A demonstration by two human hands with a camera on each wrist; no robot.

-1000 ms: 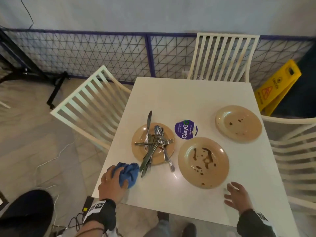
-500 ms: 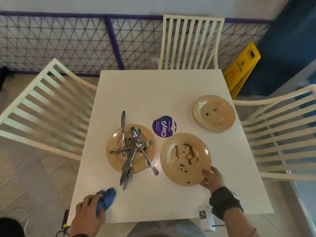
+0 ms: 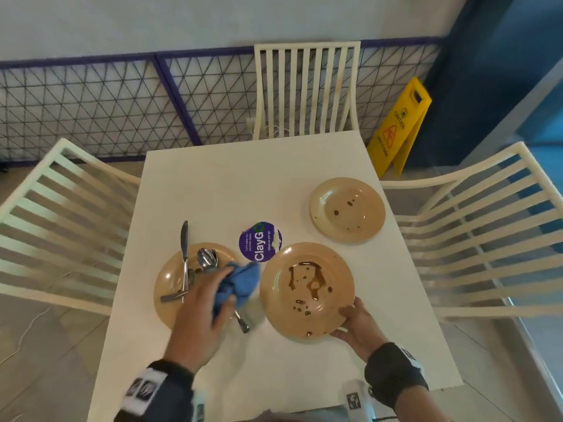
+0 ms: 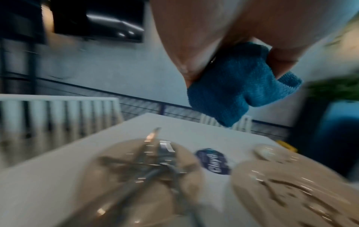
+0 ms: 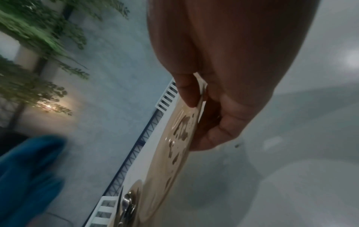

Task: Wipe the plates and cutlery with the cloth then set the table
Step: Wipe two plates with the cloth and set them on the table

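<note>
Holding a bunched blue cloth (image 3: 240,284), the left hand (image 3: 201,312) hangs above the worktop (image 3: 213,184), over the plate (image 3: 170,281) near the left edge that carries the piled cutlery (image 3: 195,269). Its grip is closed round the cloth, fingers and thumb curled into the folds, as the left wrist view shows plainly. The knife, spoons and forks lie crossed on that plate, probably gathered there so they can be wiped one at a time.

Just beyond, near the middle of the worktop, a round purple sticker (image 3: 260,242) reads "ClayGO"; its smaller print is too fine to read with certainty.

To its right sits the big stained plate (image 3: 306,292), smeared with brown sauce. The right hand (image 3: 355,325) pinches its near rim, thumb on top and fingers under. From the right wrist view the plate looks tilted and lifted off the worktop, though blur makes that hard to confirm. My guess is that it is being steadied so the cloth can be brought onto the stains first.

Toward the far right corner rests a third plate (image 3: 347,210), paler and spotted with a few drops, untouched.

Beyond the right edge, on the floor, stands a yellow sign (image 3: 402,126) marked "CAUTION".
</note>
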